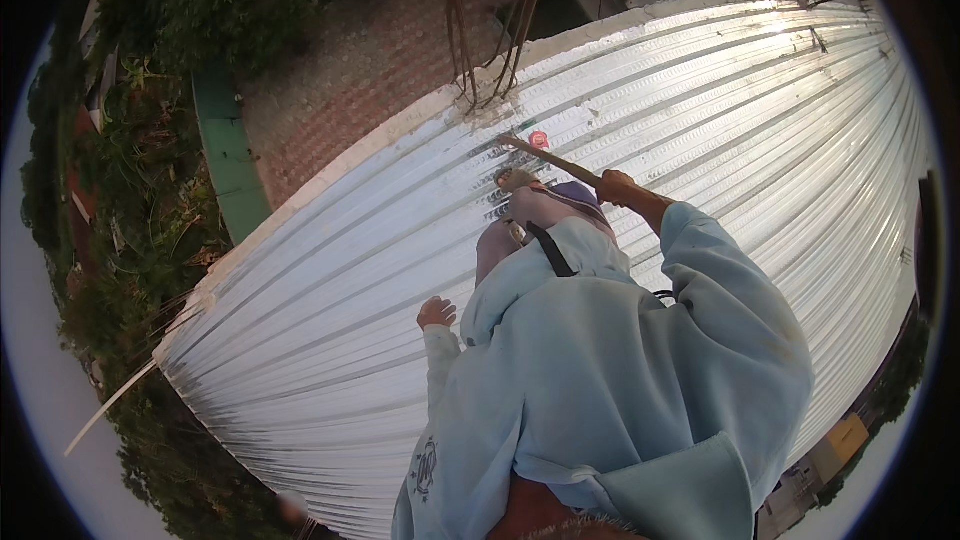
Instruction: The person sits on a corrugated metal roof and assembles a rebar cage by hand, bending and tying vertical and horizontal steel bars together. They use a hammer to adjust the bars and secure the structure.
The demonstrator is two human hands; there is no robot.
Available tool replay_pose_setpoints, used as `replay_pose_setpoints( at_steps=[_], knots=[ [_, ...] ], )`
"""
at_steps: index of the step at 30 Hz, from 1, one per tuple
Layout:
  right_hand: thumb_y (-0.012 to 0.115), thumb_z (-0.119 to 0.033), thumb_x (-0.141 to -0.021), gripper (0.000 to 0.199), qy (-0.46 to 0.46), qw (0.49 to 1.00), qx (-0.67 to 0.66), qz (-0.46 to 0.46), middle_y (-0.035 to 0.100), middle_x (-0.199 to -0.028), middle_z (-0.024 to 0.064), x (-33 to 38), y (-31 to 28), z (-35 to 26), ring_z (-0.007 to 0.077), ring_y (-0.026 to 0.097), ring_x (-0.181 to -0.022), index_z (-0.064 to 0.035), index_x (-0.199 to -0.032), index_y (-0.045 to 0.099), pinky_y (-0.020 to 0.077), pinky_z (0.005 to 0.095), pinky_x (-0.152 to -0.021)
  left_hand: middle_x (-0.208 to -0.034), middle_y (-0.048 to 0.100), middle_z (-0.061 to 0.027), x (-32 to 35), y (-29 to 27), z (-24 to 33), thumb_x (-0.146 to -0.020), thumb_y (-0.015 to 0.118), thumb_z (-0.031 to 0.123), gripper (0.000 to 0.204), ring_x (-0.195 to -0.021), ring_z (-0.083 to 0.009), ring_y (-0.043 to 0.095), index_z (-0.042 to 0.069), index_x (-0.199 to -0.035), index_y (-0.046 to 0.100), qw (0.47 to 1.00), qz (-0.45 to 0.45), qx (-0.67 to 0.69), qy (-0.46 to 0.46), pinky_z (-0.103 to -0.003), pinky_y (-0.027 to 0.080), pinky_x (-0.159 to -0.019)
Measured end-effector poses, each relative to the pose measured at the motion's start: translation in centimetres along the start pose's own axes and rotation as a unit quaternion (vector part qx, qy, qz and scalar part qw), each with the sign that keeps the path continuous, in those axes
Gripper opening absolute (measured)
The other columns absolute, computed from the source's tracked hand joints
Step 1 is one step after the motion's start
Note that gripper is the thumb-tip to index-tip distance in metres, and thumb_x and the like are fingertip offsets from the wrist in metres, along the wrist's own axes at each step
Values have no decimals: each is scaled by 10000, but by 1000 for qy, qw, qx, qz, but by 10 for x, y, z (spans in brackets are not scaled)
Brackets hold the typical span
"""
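On a corrugated metal roof (700, 130), the outstretched right hand (617, 187) grips a wooden stick (545, 153) angled up-left, while the left hand (436, 313) hangs loosely curled.

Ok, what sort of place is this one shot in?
Most likely outdoors on a rooftop: the person crouches on a corrugated metal roof, with a brick-paved yard and plants below its edge. The right hand grips a wooden stick; the left hand rests by the sheet.

The person crouched on the metal roof (350, 270), the right hand (617, 186) ahead gripping a stick (545, 155) that lay across the sheeting, the left hand (436, 313) lower left. A paved yard (370, 60) lay beyond the roof's edge, plants (150, 200) to its left.
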State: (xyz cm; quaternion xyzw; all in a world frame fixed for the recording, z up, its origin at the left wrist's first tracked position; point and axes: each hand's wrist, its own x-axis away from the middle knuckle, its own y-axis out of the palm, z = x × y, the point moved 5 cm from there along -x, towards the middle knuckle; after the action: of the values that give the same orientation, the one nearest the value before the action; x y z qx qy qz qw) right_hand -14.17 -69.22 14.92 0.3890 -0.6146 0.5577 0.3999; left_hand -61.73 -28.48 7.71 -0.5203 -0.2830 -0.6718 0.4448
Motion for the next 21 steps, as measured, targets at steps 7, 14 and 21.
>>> replay_pose_setpoints(
  at_steps=[7, 14, 21],
  knots=[
    [769, -146, -693, 349, 90, 981, -170, 16, 699, -803, 155, 32, 104, 63, 274, 695, -670, -23, -1014, 709, 567, 398, -567, -1155, 656, -230, 50, -65, 171, -870, 699, 249, 388, -988, -411, 671, 81, -1206, 601, 975, 51, 42, 214, -531, 558, -800],
    [800, -102, -678, 312, 162, 973, -163, 22, 643, -697, 171, 95, 169, 134, 252, 637, -555, 14, -939, 676, 529, 404, -485, -1195, 616, -239, -28, -97, 99, -874, 634, 251, 361, -1071, -451, 628, 96, -1198, 606, 998, 8, -47, 29, -546, 528, -819],
    [771, -132, -632, 277, 183, 983, -4, 28, 745, -869, 106, 125, 208, 137, 260, 720, -868, -112, -908, 783, 556, 351, -746, -1147, 630, -237, -50, -27, 43, -903, 588, 251, 319, -1021, -425, 643, 80, -1170, 620, 818, -95, -555, 118, -531, 533, -772]
  ],
)
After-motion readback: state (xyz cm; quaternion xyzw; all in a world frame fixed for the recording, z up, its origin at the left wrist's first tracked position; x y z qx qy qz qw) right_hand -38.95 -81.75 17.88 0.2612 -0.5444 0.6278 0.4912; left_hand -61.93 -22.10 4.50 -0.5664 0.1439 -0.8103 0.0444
